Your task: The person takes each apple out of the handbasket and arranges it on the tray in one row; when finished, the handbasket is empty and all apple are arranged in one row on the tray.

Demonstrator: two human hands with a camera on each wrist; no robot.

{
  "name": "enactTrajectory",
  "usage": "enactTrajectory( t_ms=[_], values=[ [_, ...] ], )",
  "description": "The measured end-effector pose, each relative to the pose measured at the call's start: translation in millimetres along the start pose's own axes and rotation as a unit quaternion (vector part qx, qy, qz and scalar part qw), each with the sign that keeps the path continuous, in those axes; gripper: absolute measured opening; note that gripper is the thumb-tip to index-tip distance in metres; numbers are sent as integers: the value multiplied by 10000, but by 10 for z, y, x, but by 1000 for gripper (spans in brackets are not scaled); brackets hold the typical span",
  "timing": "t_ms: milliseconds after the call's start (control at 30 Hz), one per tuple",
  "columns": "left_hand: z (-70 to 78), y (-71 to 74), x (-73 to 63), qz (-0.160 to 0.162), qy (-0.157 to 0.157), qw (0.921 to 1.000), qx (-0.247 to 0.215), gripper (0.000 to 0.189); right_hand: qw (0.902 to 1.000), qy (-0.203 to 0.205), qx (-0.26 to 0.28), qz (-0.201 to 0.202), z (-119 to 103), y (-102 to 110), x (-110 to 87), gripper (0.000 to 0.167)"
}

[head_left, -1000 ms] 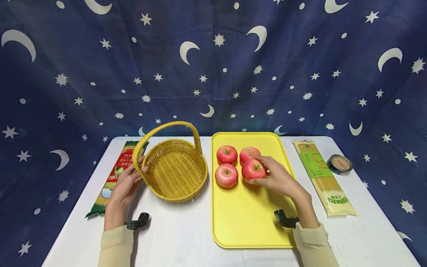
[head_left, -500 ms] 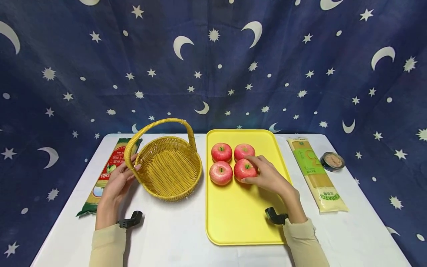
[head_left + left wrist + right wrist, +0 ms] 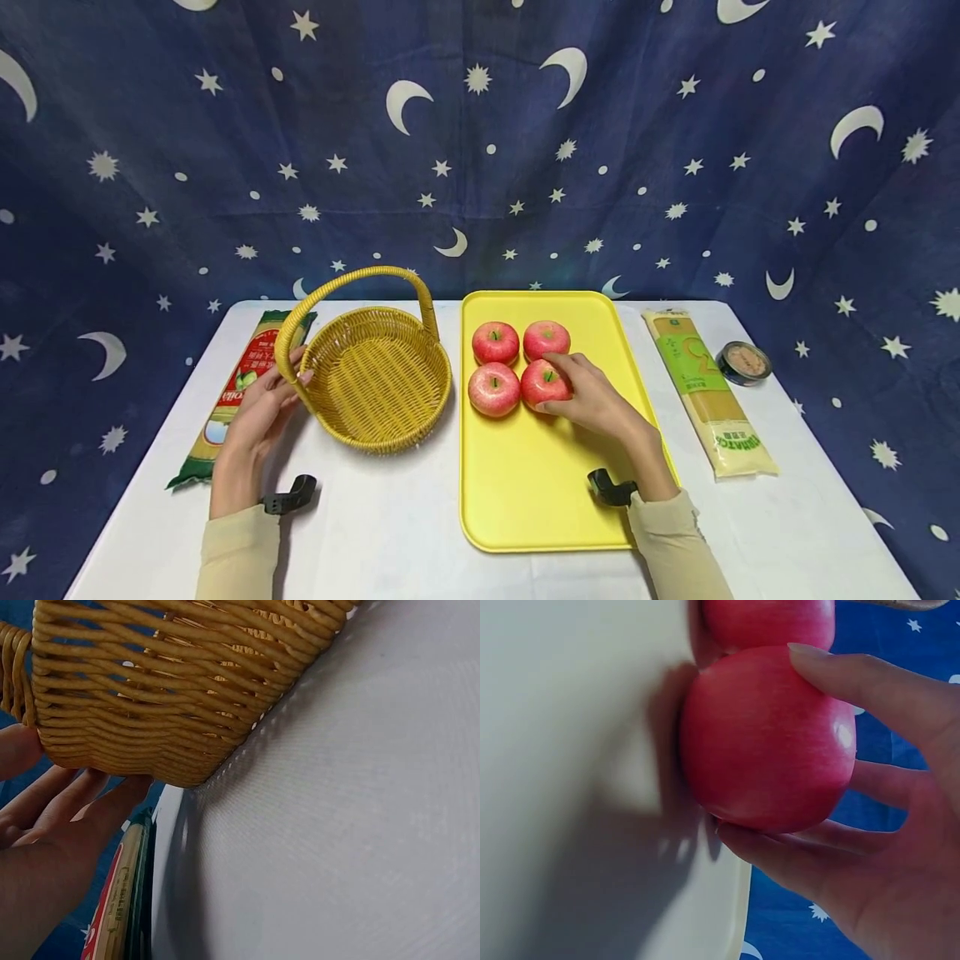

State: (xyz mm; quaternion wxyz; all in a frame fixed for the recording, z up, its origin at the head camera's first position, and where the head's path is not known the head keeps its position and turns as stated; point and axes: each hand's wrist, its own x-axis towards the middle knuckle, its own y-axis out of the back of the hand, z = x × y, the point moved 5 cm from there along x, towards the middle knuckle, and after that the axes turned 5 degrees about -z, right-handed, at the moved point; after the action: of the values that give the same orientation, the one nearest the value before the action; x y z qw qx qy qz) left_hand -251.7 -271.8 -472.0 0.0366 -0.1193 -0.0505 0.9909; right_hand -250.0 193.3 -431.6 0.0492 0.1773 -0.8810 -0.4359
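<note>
My left hand (image 3: 258, 414) holds the yellow wicker basket (image 3: 382, 375) at its left side, by the base of its arched handle. In the left wrist view the thumb lies at the handle's foot and the fingers (image 3: 112, 806) touch the woven wall (image 3: 150, 705) from the outside. The basket's inside is bare weave. My right hand (image 3: 600, 400) grips a red apple (image 3: 543, 385) on the yellow tray (image 3: 540, 492). Thumb and fingers lie round that apple (image 3: 765, 742) in the right wrist view. Beside it on the tray sit three more apples (image 3: 495, 389), making a tight square.
A red and green pasta packet (image 3: 247, 375) lies left of the basket, partly behind my left hand. Right of the tray are a green-labelled noodle packet (image 3: 705, 392) and a small round tin (image 3: 744, 362). A starry blue cloth (image 3: 480, 167) hangs behind the white table (image 3: 375, 525).
The apple in my right hand has come slightly left and down, closer against the other apples. My left hand stays at the basket. The head view has shifted a little.
</note>
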Motion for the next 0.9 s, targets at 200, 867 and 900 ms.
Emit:
enactTrajectory(
  t_ms=[200, 867, 900],
  values=[
    [-3, -40, -5, 9, 47, 10000, -75, 74, 10000, -37, 18, 4, 21, -4, -3, 79],
    [179, -123, -75, 634, 223, 9878, 1408, 61, 9999, 82, -46, 135, 144, 143, 99, 75],
    [198, -136, -123, 696, 266, 9769, 2005, 59, 9997, 80, -50, 244, 160, 180, 81, 71]
  ],
)
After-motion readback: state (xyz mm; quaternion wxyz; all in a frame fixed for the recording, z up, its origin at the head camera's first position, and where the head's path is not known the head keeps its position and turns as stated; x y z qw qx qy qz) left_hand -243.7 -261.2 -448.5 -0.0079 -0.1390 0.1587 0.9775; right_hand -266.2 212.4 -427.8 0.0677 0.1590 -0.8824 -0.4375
